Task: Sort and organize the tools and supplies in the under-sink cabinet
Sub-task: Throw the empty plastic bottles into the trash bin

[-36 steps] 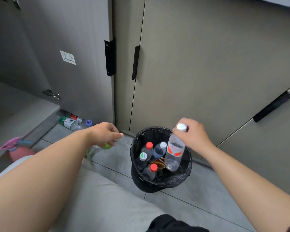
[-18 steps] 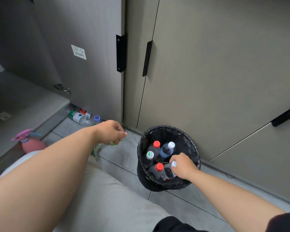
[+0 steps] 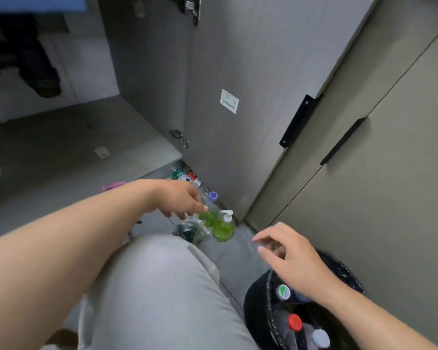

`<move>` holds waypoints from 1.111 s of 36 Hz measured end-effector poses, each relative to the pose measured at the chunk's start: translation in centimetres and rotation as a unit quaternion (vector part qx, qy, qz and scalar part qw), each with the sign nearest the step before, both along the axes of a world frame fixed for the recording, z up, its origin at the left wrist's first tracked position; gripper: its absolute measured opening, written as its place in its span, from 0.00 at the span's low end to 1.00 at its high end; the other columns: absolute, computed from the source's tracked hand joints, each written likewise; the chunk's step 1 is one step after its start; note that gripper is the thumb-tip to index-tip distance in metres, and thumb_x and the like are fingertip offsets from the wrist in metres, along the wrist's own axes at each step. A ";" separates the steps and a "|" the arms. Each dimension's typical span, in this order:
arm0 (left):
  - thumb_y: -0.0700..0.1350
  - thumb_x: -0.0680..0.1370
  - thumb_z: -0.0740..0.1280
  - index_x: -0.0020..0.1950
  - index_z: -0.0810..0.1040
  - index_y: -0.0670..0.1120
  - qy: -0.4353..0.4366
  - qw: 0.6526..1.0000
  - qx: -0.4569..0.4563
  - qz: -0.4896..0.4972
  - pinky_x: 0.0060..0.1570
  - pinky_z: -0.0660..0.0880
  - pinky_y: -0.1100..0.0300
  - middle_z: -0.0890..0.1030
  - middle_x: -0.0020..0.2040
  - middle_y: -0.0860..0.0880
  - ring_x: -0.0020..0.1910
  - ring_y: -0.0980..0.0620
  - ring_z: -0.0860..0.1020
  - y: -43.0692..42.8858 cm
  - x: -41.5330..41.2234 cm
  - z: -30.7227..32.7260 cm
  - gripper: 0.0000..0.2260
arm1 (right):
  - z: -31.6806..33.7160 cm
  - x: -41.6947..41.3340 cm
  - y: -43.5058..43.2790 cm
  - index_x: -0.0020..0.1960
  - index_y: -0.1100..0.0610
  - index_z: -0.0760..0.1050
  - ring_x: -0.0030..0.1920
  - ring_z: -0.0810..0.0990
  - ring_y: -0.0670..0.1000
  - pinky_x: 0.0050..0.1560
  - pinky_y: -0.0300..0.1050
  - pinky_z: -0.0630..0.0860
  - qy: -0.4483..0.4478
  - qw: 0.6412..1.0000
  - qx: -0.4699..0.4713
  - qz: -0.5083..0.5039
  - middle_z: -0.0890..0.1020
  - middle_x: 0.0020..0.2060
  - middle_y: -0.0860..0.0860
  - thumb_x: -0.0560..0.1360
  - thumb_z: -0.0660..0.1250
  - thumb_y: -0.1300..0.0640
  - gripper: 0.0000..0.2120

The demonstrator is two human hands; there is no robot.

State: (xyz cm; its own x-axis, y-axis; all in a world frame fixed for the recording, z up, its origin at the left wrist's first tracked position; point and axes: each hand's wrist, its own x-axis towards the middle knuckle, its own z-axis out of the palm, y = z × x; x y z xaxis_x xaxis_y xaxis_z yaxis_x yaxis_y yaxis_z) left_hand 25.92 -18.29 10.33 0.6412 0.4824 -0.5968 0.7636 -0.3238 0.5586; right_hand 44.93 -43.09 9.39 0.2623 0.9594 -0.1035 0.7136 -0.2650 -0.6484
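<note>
While the right hand [image 3: 288, 258] hangs empty and loose, the left hand [image 3: 180, 200], grip unclear, should clasp the green bottle [image 3: 221, 227] low.

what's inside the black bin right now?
Inside the black bin: bottles, told by a green-and-white cap, a red cap and a pale cap. The right hand and its forearm cover the rest; bottom not visible.

This looks like a home kitchen: flat grey cabinet doors [image 3: 402, 198] with black bar handles [image 3: 343, 141], one open door [image 3: 225, 137], a grey tiled floor [image 3: 235, 261], green soap dispensers [image 3: 223, 229] and a black-lined waste bin [image 3: 256, 311].
</note>
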 end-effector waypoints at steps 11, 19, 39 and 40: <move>0.47 0.82 0.65 0.54 0.80 0.48 -0.174 0.877 -0.144 0.425 0.42 0.77 0.59 0.86 0.50 0.48 0.45 0.53 0.85 6.5 -8.3 -12.8 0.06 | -10.9 -6.6 24.9 0.63 0.48 0.76 0.55 0.80 0.47 0.56 0.43 0.76 0.094 0.976 -0.189 0.058 0.78 0.62 0.50 0.75 0.71 0.54 0.17; 0.45 0.82 0.66 0.55 0.81 0.44 -0.228 0.761 -0.218 0.567 0.45 0.76 0.57 0.86 0.49 0.45 0.47 0.47 0.85 7.9 -9.9 -20.9 0.07 | -23.2 -6.1 36.5 0.76 0.57 0.60 0.66 0.73 0.61 0.63 0.48 0.71 -0.073 0.963 -0.246 -0.078 0.69 0.69 0.61 0.75 0.70 0.53 0.33; 0.52 0.81 0.68 0.58 0.80 0.52 -0.224 0.756 -0.309 0.533 0.59 0.80 0.51 0.84 0.55 0.49 0.55 0.50 0.83 7.7 -11.3 -26.4 0.08 | -26.8 -9.9 38.0 0.66 0.60 0.69 0.40 0.80 0.54 0.36 0.44 0.77 0.185 0.907 -0.312 -0.213 0.80 0.53 0.59 0.74 0.74 0.48 0.27; 0.54 0.81 0.68 0.60 0.78 0.51 -0.221 0.755 -0.316 0.531 0.61 0.79 0.49 0.83 0.57 0.49 0.56 0.50 0.82 7.7 -11.2 -25.9 0.11 | -25.8 -10.6 37.1 0.63 0.60 0.70 0.36 0.80 0.53 0.32 0.43 0.78 0.240 0.892 -0.320 -0.212 0.80 0.50 0.59 0.74 0.74 0.50 0.24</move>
